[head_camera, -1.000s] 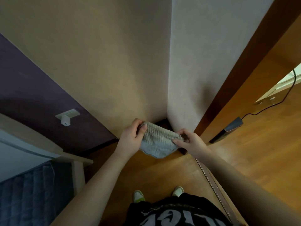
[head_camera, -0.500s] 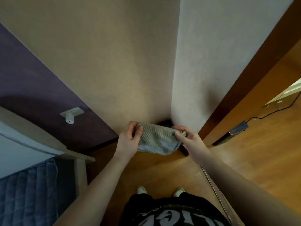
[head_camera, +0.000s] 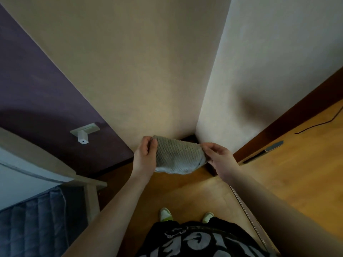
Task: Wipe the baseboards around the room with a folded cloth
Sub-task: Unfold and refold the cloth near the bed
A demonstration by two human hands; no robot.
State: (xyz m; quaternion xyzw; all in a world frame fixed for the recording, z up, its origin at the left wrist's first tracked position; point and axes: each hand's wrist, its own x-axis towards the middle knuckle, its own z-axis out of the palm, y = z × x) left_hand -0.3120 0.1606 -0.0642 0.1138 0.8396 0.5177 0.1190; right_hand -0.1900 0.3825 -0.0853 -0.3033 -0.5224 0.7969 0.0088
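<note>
Shirt print seems lettering, but unreadable.

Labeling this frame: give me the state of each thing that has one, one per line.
cloth: folded, held in the air by both ends, off the baseboard
left hand: grips the cloth's left end
right hand: pinches the cloth's right end
baseboard: not yet touched
wall plug: plugged into the outlet

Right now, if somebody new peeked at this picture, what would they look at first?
Probably the grey waffle-knit cloth in the middle, pinched at its ends by the left hand and right hand, held up in front of the room corner. Behind it, dark baseboard shows where the beige walls meet. On the purple wall at left, a white plug sticks out of an outlet.
</note>
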